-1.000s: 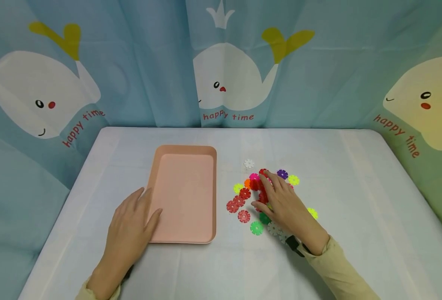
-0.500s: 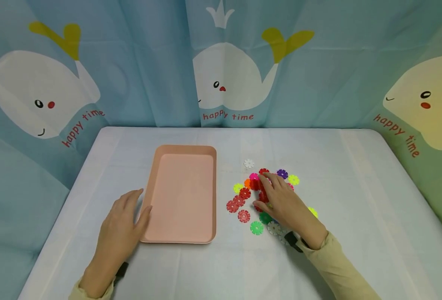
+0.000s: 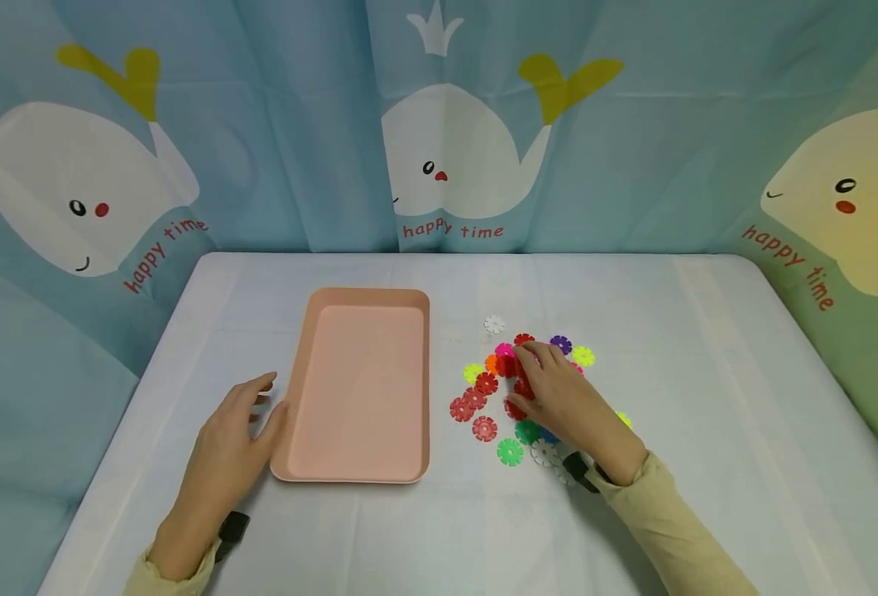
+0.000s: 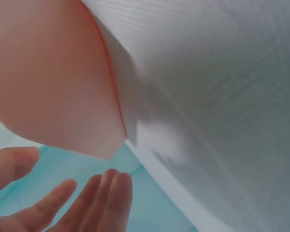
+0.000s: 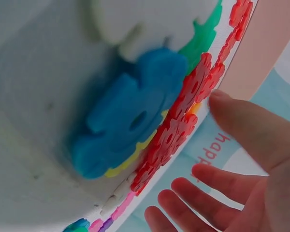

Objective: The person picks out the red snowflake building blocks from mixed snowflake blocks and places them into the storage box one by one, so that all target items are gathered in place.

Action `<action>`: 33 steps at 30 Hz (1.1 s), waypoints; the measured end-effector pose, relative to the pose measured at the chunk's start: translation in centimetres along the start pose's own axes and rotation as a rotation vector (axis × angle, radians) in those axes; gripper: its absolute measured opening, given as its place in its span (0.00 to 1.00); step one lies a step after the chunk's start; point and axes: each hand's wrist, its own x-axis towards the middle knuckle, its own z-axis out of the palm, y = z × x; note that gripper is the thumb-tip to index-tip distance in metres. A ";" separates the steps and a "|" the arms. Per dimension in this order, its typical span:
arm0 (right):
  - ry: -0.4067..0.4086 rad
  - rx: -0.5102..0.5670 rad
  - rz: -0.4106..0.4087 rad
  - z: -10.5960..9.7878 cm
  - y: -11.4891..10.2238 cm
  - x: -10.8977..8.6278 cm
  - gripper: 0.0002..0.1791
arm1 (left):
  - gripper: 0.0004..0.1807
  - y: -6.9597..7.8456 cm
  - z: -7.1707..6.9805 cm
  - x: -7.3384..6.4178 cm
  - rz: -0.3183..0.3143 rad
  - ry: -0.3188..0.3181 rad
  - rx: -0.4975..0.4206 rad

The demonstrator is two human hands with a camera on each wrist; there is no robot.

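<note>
My right hand hovers low over a loose pile of notched plastic snowflake discs, fingers gently bent, thumb apart. In the right wrist view nothing lies between its thumb and fingers; a blue disc is nearest the camera, with red discs beyond. The pile also has a green disc, a purple disc and a white disc; the hand covers part of it. Beside the lower left edge of a pink tray, my left hand holds nothing, its thumb spread from the fingers.
A white cloth-covered table bears the tray and discs. Behind it hangs a blue curtain with whale prints. A yellow-green disc peeks out behind the right forearm.
The left hand has drawn back to the left, off the tray's edge. The right hand stays over the pile, with its thumb slightly nearer the fingers. The tray has not moved.
</note>
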 end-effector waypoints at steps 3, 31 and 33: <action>-0.001 0.003 -0.004 0.1 0.2 0.1 0.40 | 0.24 -0.1 0.0 0.2 -0.036 -0.024 -0.035; -0.020 0.075 -0.040 0.0 0.6 0.5 0.24 | 0.18 -1.6 -0.4 0.5 -0.139 -0.135 -0.145; -0.033 0.086 -0.027 0.0 0.7 0.6 0.24 | 0.18 -1.7 -0.4 0.5 -0.145 -0.144 -0.155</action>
